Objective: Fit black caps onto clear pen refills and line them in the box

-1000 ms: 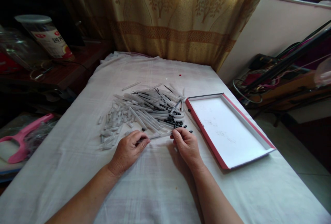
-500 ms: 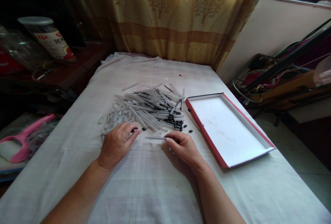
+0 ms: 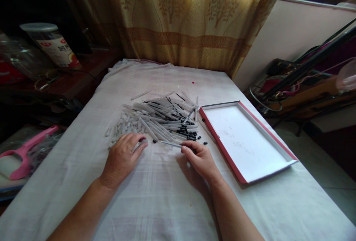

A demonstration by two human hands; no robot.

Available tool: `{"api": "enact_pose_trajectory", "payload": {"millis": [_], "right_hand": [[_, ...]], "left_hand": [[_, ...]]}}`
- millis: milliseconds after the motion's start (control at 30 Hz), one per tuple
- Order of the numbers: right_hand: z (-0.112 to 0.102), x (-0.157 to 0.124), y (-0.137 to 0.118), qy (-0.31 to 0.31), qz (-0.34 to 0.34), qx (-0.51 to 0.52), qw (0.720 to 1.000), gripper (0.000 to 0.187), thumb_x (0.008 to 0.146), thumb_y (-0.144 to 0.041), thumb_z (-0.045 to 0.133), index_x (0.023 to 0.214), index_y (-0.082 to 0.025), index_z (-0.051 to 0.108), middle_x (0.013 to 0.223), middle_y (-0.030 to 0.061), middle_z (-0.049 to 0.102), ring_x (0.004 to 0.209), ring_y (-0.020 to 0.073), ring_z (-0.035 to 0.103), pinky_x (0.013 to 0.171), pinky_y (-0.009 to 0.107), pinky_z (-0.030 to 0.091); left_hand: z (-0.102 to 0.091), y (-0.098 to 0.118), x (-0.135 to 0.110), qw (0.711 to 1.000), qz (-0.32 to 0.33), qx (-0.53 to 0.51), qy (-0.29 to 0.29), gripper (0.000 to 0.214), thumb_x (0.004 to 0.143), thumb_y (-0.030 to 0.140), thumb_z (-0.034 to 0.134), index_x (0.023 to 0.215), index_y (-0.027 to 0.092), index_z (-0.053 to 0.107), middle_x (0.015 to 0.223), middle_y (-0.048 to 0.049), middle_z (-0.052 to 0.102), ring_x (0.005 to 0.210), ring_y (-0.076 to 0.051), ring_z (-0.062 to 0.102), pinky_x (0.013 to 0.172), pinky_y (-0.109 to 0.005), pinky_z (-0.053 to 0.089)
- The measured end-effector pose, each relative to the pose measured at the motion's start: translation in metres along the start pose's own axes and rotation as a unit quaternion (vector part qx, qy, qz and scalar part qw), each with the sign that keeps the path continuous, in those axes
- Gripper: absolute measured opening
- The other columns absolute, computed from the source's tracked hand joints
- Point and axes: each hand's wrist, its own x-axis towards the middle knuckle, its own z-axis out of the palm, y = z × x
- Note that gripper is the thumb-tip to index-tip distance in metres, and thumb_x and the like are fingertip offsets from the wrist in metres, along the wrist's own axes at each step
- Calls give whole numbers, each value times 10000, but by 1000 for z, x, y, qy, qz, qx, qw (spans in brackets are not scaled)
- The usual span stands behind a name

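Observation:
A heap of clear pen tubes and thin refills (image 3: 164, 116) lies on the white cloth, with short clear caps (image 3: 125, 126) at its left side and small black end pieces (image 3: 191, 135) at its right. My right hand (image 3: 198, 157) pinches one thin refill (image 3: 167, 143) that points left, just in front of the heap. My left hand (image 3: 122, 155) rests palm down at the near edge of the caps, fingers curled over something I cannot make out.
An open, shallow red-rimmed box lid (image 3: 222, 146) lies right of the heap. A curtain (image 3: 180, 18) hangs behind the table. On the left are a labelled jar (image 3: 52, 44) on a dark shelf and a pink handled tool (image 3: 25, 150).
My hands have parted: the left went left to the caps, letting go of the tube end. The right kept a thin refill and shifted slightly forward.

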Motion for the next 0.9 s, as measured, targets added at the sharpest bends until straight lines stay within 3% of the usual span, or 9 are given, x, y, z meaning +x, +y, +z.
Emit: {"api": "enact_pose_trajectory", "payload": {"millis": [100, 233, 333, 400, 700, 900], "right_hand": [[-2, 0, -2, 2, 28, 36, 999, 273, 778, -394, 629, 846, -162, 756, 641, 31, 674, 538, 134, 559, 479, 233, 428], [-3, -1, -3, -17, 59, 68, 996, 307, 771, -427, 643, 850, -150, 749, 585, 11, 615, 496, 114, 502, 432, 217, 368], [-3, -2, -4, -30, 55, 67, 996, 291, 776, -420, 637, 810, -152, 745, 585, 7, 595, 492, 110, 484, 432, 221, 359], [-3, -2, -5, -35, 45, 57, 997, 275, 781, -403, 627, 780, -153, 740, 586, 6, 587, 490, 106, 472, 439, 223, 360], [3, -2, -2, -37, 24, 29, 999, 238, 792, -362, 617, 796, -164, 750, 627, 18, 648, 587, 146, 578, 539, 248, 450], [3, -4, 0, -82, -3, 2, 997, 257, 826, -346, 605, 939, -178, 762, 851, 60, 757, 784, 201, 689, 707, 302, 531]], "left_hand": [[6, 10, -2, 976, -99, -193, 1, 306, 888, 449, 558, 1072, 233, 673, 989, -62, 723, 878, -210, 660, 766, -313, 502], [16, 22, -3, 886, -226, -403, -19, 351, 839, 529, 603, 977, 207, 628, 858, -47, 728, 735, -172, 657, 576, -247, 477], [20, 26, -2, 827, -286, -484, -19, 423, 760, 554, 690, 955, 194, 586, 893, -59, 734, 711, -166, 659, 506, -219, 436], [20, 27, -1, 807, -301, -507, -21, 455, 725, 547, 729, 957, 187, 578, 933, -72, 737, 725, -167, 665, 502, -211, 428], [20, 32, -3, 809, -300, -503, -40, 459, 732, 546, 720, 975, 188, 564, 1019, -87, 733, 752, -160, 676, 503, -198, 422], [30, 28, -9, 830, -292, -468, -86, 480, 735, 589, 681, 990, 201, 562, 944, -73, 725, 761, -190, 691, 447, -194, 411]]}}
